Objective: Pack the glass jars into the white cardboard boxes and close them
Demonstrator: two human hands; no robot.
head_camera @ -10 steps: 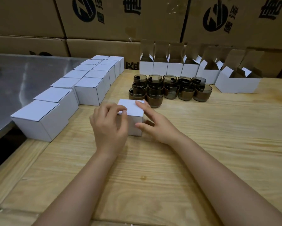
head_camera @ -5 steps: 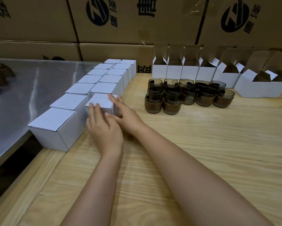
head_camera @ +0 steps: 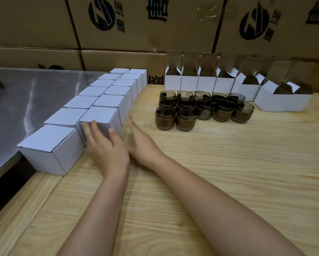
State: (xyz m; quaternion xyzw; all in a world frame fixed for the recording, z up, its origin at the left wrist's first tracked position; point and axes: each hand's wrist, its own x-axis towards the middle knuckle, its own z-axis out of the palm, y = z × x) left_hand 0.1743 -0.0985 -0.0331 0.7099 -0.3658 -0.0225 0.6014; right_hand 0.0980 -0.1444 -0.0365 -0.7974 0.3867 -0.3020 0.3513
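On the wooden surface (head_camera: 228, 172), the left hand (head_camera: 107, 150) lies with fingers straight against the near face of a closed white box (head_camera: 101, 115). This box stands at the near end of the right-hand row in a double row of closed white boxes (head_camera: 116, 89). The right hand (head_camera: 142, 143), flat and slightly blurred, sits just beside the box's right side; whether it touches is unclear. The smoky glass jars (head_camera: 203, 108) with brown bands stand clustered well to the right. Behind them is a line of open white boxes (head_camera: 206, 82), with stacked brown cartons (head_camera: 145, 24) beyond.
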